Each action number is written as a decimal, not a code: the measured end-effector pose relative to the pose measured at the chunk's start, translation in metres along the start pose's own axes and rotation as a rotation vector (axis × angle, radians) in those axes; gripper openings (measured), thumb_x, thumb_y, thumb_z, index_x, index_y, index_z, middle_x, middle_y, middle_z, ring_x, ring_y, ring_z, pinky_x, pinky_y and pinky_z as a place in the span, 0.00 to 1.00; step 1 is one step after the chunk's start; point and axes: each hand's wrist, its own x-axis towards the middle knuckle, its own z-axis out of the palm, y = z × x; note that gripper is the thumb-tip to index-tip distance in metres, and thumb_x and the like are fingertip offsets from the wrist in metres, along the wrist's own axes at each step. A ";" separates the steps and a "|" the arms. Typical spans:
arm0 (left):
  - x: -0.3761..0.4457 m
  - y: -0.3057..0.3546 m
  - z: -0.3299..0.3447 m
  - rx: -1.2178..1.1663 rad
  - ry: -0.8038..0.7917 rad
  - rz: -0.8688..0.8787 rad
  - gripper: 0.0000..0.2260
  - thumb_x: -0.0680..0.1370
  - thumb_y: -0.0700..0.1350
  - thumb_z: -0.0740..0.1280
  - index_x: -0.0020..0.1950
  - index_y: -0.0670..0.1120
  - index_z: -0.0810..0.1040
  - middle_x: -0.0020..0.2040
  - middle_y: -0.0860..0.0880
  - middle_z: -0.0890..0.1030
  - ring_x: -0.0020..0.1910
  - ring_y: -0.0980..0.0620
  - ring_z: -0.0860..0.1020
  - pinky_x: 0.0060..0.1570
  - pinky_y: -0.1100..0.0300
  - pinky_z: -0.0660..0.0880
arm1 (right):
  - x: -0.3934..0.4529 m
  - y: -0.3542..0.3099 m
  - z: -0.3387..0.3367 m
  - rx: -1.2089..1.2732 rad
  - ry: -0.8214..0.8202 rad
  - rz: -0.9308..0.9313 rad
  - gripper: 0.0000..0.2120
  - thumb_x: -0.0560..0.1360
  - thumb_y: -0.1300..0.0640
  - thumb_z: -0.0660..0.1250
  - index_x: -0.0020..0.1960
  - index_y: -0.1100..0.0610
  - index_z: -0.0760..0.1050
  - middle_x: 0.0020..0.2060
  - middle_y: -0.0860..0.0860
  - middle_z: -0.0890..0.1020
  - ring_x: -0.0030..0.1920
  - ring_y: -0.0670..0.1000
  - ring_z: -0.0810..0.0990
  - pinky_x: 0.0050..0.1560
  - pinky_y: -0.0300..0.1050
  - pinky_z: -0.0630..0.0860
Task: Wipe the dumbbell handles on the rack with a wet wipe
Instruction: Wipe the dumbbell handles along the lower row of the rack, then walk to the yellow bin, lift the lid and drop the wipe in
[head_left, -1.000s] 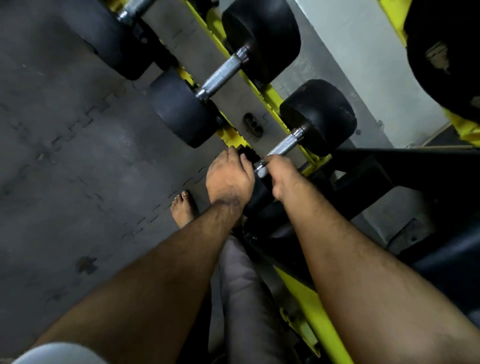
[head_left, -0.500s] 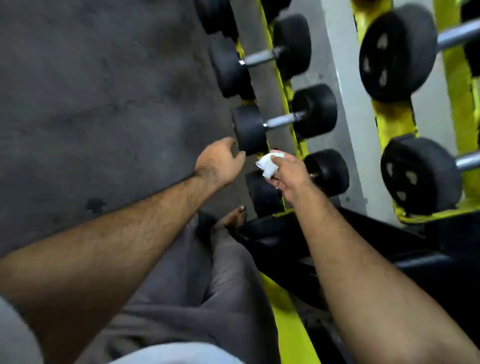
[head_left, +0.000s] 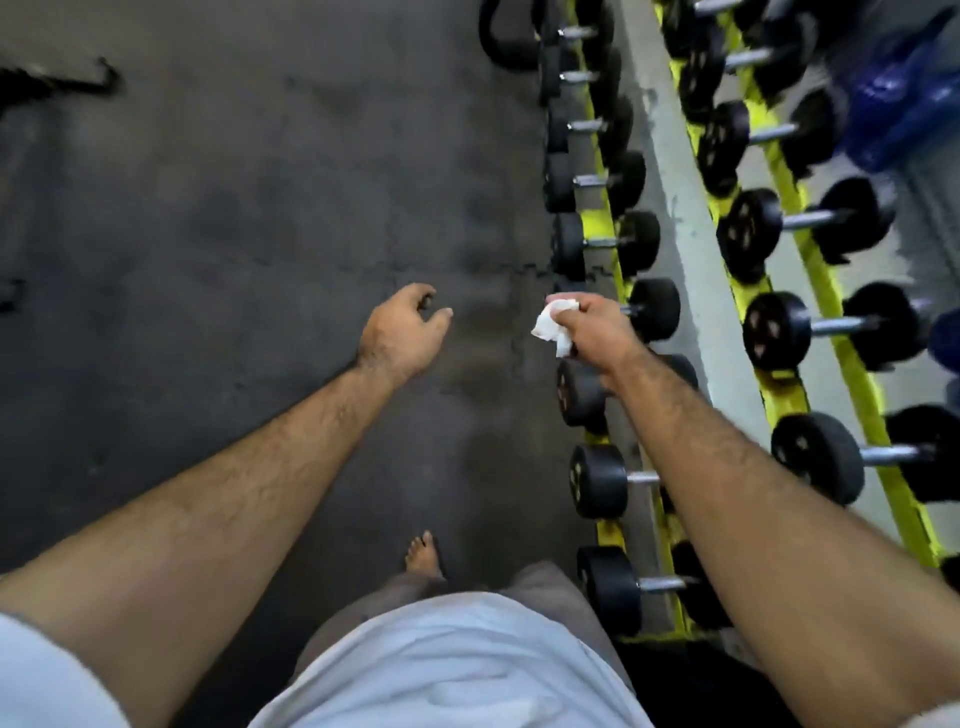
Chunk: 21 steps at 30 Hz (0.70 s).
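My right hand pinches a crumpled white wet wipe and hovers above the lower row of dumbbells, touching none of them. A yellow rack holds several black dumbbells with steel handles; one handle shows just left of my right forearm. A second, higher row of dumbbells runs along the right. My left hand hangs over the floor with loosely curled fingers and holds nothing.
Dark rubber floor tiles fill the left side. My bare foot stands on them near the rack. A blue object sits at the top right. A dark strap-like item lies at the far left.
I have risen from a crouch, so the view pulled back from one dumbbell to the whole rack. My right hand lifted the wipe off the handle; my left hand left the dumbbell.
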 end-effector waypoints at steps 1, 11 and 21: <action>0.014 -0.004 -0.015 -0.019 0.037 -0.016 0.18 0.78 0.51 0.69 0.66 0.45 0.78 0.59 0.47 0.82 0.60 0.47 0.78 0.60 0.58 0.72 | 0.010 -0.012 0.012 -0.024 -0.010 -0.033 0.09 0.79 0.63 0.65 0.56 0.57 0.81 0.42 0.53 0.82 0.31 0.40 0.78 0.26 0.32 0.71; 0.160 -0.051 -0.097 -0.055 0.136 -0.078 0.18 0.75 0.53 0.70 0.62 0.47 0.79 0.56 0.48 0.83 0.56 0.48 0.80 0.61 0.55 0.75 | 0.147 -0.100 0.112 -0.168 -0.133 -0.198 0.09 0.77 0.64 0.66 0.54 0.56 0.82 0.45 0.53 0.82 0.39 0.47 0.78 0.32 0.36 0.75; 0.394 -0.017 -0.129 0.023 0.053 -0.118 0.20 0.74 0.53 0.72 0.63 0.46 0.79 0.58 0.47 0.82 0.58 0.48 0.79 0.62 0.54 0.75 | 0.367 -0.195 0.149 -0.177 -0.145 -0.143 0.10 0.76 0.64 0.66 0.54 0.57 0.83 0.44 0.51 0.83 0.38 0.47 0.79 0.33 0.33 0.74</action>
